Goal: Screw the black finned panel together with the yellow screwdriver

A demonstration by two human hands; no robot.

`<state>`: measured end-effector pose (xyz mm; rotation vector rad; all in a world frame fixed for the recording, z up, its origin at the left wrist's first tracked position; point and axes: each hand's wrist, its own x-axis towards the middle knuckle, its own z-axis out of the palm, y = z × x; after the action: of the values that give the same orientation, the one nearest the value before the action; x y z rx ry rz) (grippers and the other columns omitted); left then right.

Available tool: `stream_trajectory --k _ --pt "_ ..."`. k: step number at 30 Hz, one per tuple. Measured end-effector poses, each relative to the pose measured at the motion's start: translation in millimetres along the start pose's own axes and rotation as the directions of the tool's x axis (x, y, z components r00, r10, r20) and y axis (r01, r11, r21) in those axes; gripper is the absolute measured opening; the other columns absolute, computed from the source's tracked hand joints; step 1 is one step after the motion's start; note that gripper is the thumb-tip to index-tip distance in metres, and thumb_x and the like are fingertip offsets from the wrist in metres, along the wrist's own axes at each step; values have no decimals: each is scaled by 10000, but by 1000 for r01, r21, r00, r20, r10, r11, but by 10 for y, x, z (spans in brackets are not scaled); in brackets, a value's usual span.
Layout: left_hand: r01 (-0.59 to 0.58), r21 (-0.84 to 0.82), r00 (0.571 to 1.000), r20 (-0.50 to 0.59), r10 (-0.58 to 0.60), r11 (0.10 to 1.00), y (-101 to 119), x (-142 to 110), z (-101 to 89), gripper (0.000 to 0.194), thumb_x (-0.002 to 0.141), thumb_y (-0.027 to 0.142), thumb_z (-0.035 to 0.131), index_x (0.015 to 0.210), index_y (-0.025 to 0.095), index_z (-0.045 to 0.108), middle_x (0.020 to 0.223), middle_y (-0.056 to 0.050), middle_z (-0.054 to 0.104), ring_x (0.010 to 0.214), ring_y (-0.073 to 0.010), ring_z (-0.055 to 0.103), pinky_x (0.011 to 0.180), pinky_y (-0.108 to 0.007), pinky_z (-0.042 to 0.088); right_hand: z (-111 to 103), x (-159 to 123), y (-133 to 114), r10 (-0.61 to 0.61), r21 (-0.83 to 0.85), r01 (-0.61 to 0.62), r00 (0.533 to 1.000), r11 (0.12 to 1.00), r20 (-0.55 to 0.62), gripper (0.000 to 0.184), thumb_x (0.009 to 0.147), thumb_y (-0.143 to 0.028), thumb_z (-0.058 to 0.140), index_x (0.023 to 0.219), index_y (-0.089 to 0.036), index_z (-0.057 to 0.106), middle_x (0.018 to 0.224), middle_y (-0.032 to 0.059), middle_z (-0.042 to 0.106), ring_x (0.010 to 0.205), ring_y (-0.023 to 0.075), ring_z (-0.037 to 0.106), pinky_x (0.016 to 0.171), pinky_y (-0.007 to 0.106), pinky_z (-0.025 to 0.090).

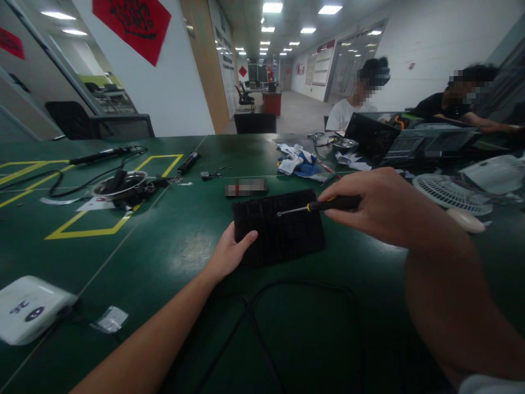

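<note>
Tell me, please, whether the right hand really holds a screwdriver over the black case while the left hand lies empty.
The left hand is not empty: the head view shows it gripping the black case at its left side. The right hand does hold a screwdriver over it.

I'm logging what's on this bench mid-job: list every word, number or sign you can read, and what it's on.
"26", probably: tilted, on the white box, by a round dark mark.
Red wall poster: black brush characters, too blurred to read.
Paper tag: print too small.
Small pack: pixelated, unreadable.
Distant wall board: too small.
Black case and screwdriver: no lettering I can make out.
</note>
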<state>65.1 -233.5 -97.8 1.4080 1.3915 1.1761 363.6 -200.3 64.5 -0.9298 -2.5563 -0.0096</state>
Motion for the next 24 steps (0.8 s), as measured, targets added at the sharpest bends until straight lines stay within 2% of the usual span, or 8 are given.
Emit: stream_trajectory --k 8,12,16,24 --pt "-5 -4 1000 12 5 1000 -25 11 -10 537 910 438 676 1365 187 540 1400 -135 678 1289 -307 655 1098 -515 537 4 -16 11 -20 -32 19 999 999 -31 173 866 -194 687 986 -204 812 922 43 811 808 229 733 759 375 523" --pt "-10 15 1000 5 10 1000 -12 4 -3 530 919 438 660 1376 200 538 1407 -125 678 1289 -304 655 1108 -521 532 11 -26 -5 -1 -38 0 1000 999 -30 190 869 -210 676 989 -239 821 927 38 809 807 249 740 757 388 534" --pt "-26 36 1000 2 25 999 -7 4 2 524 917 439 658 1376 210 548 1409 -122 679 1296 -311 651 1107 -529 531 17 -30 -27 1 -49 -2 999 999 -32 194 872 -221 669 990 -221 823 931 50 809 807 262 746 761 397 537" --pt "-29 65 1000 8 29 997 -15 10 -4 533 926 460 639 1379 197 540 1411 -134 679 1290 -304 658 1091 -509 546 13 -24 -37 -17 -54 15 999 998 -35 190 881 -223 661 994 -207 812 940 50 809 818 243 745 778 382 533"
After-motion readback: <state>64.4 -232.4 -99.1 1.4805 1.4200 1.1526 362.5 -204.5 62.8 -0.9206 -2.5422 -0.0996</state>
